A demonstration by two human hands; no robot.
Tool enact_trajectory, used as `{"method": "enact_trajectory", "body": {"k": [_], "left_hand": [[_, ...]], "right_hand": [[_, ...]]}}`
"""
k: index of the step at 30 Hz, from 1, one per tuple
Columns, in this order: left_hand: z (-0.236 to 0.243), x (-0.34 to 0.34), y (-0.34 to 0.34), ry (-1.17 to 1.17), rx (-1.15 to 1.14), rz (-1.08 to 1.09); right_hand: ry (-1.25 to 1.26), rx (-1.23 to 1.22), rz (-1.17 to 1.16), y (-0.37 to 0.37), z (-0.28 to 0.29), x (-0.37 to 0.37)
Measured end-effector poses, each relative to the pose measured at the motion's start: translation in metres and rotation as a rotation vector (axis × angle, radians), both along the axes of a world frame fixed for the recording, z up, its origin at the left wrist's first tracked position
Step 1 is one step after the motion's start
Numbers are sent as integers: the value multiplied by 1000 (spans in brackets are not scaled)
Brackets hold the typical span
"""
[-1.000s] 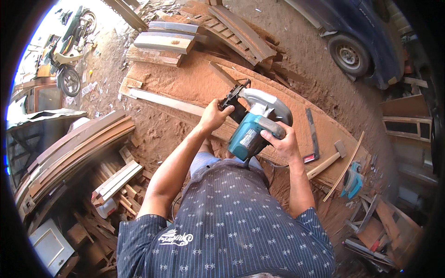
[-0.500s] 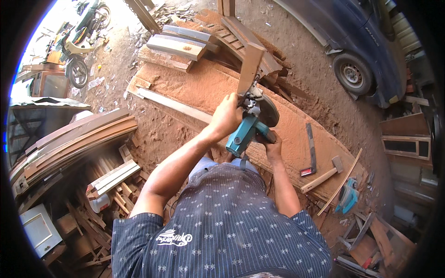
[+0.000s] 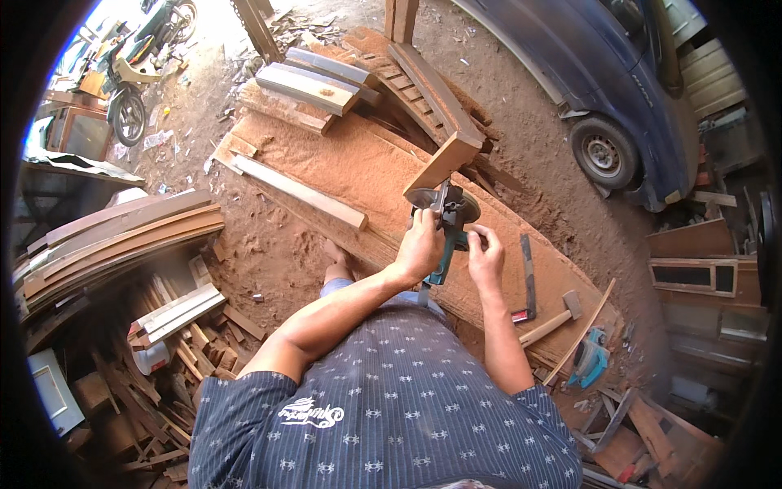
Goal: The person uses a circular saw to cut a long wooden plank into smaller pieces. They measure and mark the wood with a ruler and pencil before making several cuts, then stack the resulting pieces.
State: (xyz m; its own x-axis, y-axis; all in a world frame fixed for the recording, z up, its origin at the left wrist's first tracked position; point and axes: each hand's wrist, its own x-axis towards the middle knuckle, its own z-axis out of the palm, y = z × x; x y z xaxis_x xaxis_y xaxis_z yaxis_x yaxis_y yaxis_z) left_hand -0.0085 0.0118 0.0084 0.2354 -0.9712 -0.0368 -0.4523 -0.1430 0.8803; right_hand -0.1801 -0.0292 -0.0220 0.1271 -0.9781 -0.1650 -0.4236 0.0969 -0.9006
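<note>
A teal circular saw (image 3: 442, 265) is held upright in front of my torso, its round blade guard (image 3: 466, 205) and metal base at the top. My left hand (image 3: 421, 244) is closed around the saw's front part, near the base. My right hand (image 3: 487, 254) is at the saw's right side, fingers bent in a pinch against the end of its handle; what lies between the fingertips is hidden. Just beyond the saw, a wooden beam (image 3: 444, 163) shows a pale sawn face close to the base plate.
A sawdust-covered plank (image 3: 358, 167) bears a pale wood strip (image 3: 301, 191), a hammer (image 3: 558, 319) and a dark L-shaped square (image 3: 528, 281). Another teal power tool (image 3: 589, 359) sits at right. Stacked boards (image 3: 122, 240) lie left; a blue vehicle (image 3: 607, 98) stands far right.
The saw has turned and come lower, with its base and blade guard now above my left hand. My right hand has shifted from gripping under the handle to a pinch beside it.
</note>
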Motion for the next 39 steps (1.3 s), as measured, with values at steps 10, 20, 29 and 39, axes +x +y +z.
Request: {"method": "enact_trajectory", "body": {"k": [10,20,29,39], "left_hand": [[15,-3,4,583,195,-370],[-72,132,-41,315,78,104],[-43,105,-60,599,312,-215],[-35,65,-49,653,313,-179]], "right_hand": [[-97,308,-113,-27,11,3],[86,117,95,-16,25,-16],[46,162,391,-31,69,-8],[108,125,446,-44,57,-13]]}}
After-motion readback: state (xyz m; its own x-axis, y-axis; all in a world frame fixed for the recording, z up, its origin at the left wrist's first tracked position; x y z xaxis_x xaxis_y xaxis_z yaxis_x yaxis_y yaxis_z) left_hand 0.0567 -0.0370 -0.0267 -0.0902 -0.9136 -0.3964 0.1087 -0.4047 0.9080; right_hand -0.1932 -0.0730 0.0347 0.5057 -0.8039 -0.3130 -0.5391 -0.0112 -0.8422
